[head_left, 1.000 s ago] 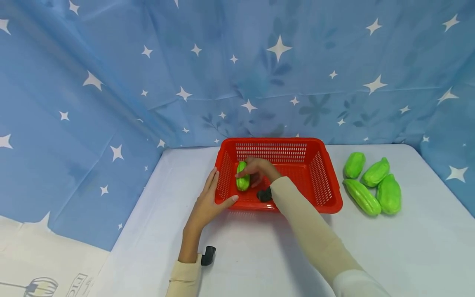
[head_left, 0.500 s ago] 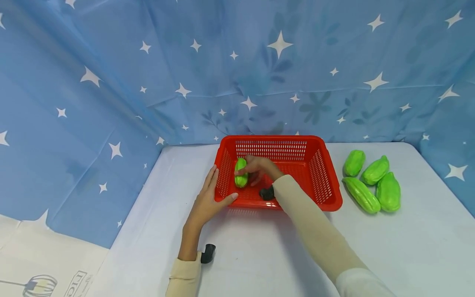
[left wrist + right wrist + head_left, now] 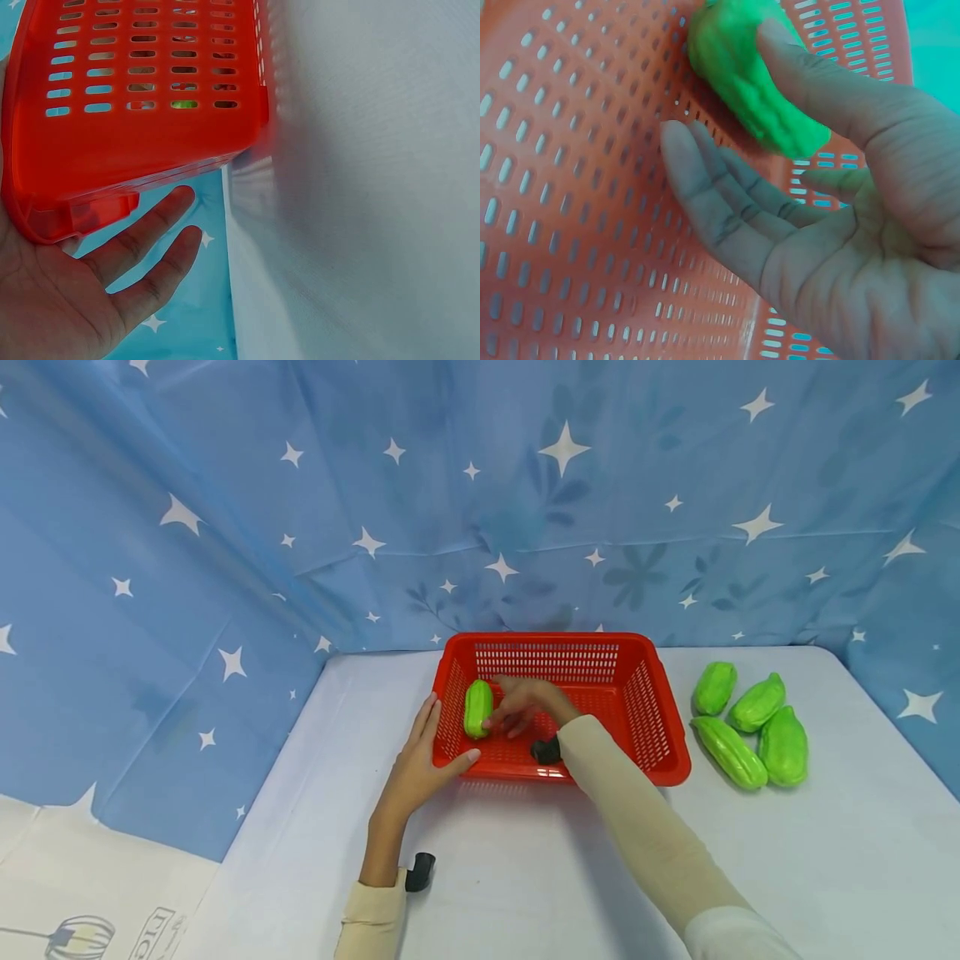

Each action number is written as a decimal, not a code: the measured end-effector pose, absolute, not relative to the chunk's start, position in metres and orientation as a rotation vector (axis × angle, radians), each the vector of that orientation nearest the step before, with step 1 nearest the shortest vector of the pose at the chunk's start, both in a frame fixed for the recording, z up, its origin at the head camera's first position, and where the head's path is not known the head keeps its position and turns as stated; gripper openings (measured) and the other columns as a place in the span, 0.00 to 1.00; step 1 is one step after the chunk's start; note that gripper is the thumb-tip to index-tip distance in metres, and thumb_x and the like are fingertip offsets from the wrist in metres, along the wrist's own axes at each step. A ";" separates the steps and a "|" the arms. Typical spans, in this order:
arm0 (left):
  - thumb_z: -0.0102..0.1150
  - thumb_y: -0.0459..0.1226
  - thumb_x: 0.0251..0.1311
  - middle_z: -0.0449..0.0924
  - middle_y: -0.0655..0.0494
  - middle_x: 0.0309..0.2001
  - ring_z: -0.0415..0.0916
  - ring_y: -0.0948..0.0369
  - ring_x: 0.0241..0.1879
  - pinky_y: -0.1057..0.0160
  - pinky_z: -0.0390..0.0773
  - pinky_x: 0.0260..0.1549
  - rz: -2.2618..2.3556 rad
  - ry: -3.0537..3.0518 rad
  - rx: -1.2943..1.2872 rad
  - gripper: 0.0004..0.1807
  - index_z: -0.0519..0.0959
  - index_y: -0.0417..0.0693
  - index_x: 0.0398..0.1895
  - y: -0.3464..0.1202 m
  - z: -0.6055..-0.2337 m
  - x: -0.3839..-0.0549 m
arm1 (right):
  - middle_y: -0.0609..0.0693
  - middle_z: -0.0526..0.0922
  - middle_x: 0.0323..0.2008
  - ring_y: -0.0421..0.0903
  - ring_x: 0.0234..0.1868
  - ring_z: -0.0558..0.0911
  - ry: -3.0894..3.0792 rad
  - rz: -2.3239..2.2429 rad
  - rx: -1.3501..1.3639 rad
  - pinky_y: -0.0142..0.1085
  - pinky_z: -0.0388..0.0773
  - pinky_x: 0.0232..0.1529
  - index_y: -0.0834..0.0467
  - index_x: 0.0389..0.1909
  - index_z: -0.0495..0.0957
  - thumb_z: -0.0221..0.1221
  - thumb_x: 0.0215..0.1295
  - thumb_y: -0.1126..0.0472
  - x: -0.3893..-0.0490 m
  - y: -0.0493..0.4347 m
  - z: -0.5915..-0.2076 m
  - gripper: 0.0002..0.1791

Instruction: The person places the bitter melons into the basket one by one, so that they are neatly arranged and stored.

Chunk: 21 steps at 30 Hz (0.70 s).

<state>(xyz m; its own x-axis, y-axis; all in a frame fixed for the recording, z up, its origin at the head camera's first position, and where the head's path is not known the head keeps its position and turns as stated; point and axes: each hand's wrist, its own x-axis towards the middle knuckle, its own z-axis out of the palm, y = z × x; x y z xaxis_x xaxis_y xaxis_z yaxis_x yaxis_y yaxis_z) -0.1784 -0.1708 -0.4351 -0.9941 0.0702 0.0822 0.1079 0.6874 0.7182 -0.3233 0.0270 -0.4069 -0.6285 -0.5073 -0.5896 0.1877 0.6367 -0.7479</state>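
At the near left, a cream cloth (image 3: 82, 868) printed with a whisk lies beside the white table (image 3: 517, 893), whose smooth surface carries soft shadows. Two beige sleeves, the left sleeve (image 3: 372, 910) and the right sleeve (image 3: 637, 827), reach in over its near part, a small black device (image 3: 420, 872) at the left wrist. The left hand (image 3: 416, 772) rests against the left end of a red slatted basket (image 3: 555, 642), its fingers extended along the outside and its thumb spread over the near rim. Inside the basket, the right hand (image 3: 521, 703) has its fingers loosely bent, with a wide gap between them and the thumb. The thumb overlaps a ridged green vegetable (image 3: 477, 708) standing lengthwise near to far by the basket's left wall; whether it touches cannot be told. On the table right of the basket, four more green vegetables (image 3: 757, 702) lie clustered together. Beyond the table's far edge hangs a creased blue curtain (image 3: 480, 510) with white stars and darker leaf shapes, continuing down the left and right sides.
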 end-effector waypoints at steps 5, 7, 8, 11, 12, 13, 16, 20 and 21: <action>0.57 0.72 0.49 0.37 0.75 0.78 0.51 0.52 0.76 0.37 0.67 0.63 -1.221 -2.843 -0.151 0.58 0.43 0.64 0.79 -0.171 -0.435 -0.179 | 0.58 0.72 0.53 0.55 0.49 0.80 2.028 -1.037 -0.308 0.47 0.84 0.48 0.52 0.71 0.51 0.69 0.58 0.58 -0.323 0.026 -0.409 0.46; 0.57 0.72 0.49 0.37 0.74 0.78 0.52 0.52 0.76 0.37 0.68 0.62 -1.226 -2.843 -0.145 0.58 0.43 0.65 0.79 -0.171 -0.435 -0.179 | 0.58 0.71 0.54 0.54 0.48 0.80 2.044 -1.034 -0.319 0.46 0.84 0.47 0.51 0.70 0.53 0.69 0.58 0.58 -0.323 0.025 -0.410 0.45; 0.57 0.72 0.49 0.37 0.73 0.78 0.52 0.51 0.76 0.37 0.68 0.62 -1.227 -2.842 -0.144 0.58 0.43 0.65 0.79 -0.170 -0.435 -0.179 | 0.57 0.71 0.54 0.54 0.48 0.80 2.052 -1.033 -0.323 0.46 0.84 0.47 0.51 0.71 0.53 0.69 0.58 0.58 -0.324 0.024 -0.410 0.45; 0.57 0.71 0.50 0.37 0.73 0.78 0.51 0.51 0.76 0.37 0.67 0.63 -1.228 -2.843 -0.145 0.58 0.42 0.65 0.79 -0.170 -0.434 -0.179 | 0.58 0.72 0.52 0.53 0.46 0.79 2.075 -1.040 -0.317 0.45 0.85 0.46 0.52 0.71 0.52 0.68 0.59 0.58 -0.325 0.023 -0.411 0.44; 0.57 0.71 0.50 0.37 0.73 0.78 0.51 0.51 0.76 0.37 0.67 0.63 -1.229 -2.844 -0.146 0.58 0.42 0.65 0.79 -0.170 -0.434 -0.179 | 0.58 0.72 0.51 0.53 0.46 0.79 2.082 -1.041 -0.317 0.45 0.85 0.46 0.53 0.70 0.53 0.68 0.59 0.58 -0.325 0.022 -0.411 0.44; 0.57 0.71 0.50 0.36 0.74 0.78 0.51 0.52 0.76 0.37 0.67 0.64 -1.230 -2.844 -0.149 0.58 0.42 0.65 0.79 -0.170 -0.434 -0.179 | 0.58 0.72 0.50 0.53 0.46 0.79 2.084 -1.044 -0.314 0.45 0.84 0.47 0.54 0.70 0.53 0.68 0.60 0.58 -0.325 0.022 -0.411 0.43; 0.57 0.71 0.50 0.35 0.77 0.77 0.51 0.52 0.76 0.38 0.66 0.65 -1.236 -2.844 -0.153 0.58 0.42 0.65 0.79 -0.170 -0.434 -0.179 | 0.57 0.73 0.49 0.54 0.47 0.79 2.086 -1.045 -0.311 0.45 0.84 0.48 0.55 0.68 0.54 0.68 0.60 0.58 -0.326 0.021 -0.412 0.41; 0.57 0.71 0.50 0.35 0.77 0.77 0.51 0.52 0.76 0.38 0.65 0.65 -1.238 -2.843 -0.150 0.58 0.42 0.64 0.79 -0.170 -0.434 -0.179 | 0.57 0.74 0.49 0.56 0.49 0.80 2.119 -1.006 -0.350 0.46 0.83 0.50 0.56 0.65 0.58 0.67 0.60 0.57 -0.325 0.019 -0.410 0.37; 0.57 0.71 0.50 0.35 0.76 0.77 0.51 0.52 0.76 0.38 0.65 0.65 -1.237 -2.843 -0.148 0.58 0.42 0.64 0.79 -0.170 -0.434 -0.179 | 0.57 0.74 0.49 0.56 0.50 0.81 2.133 -0.991 -0.363 0.46 0.83 0.51 0.57 0.64 0.58 0.67 0.60 0.57 -0.324 0.018 -0.409 0.36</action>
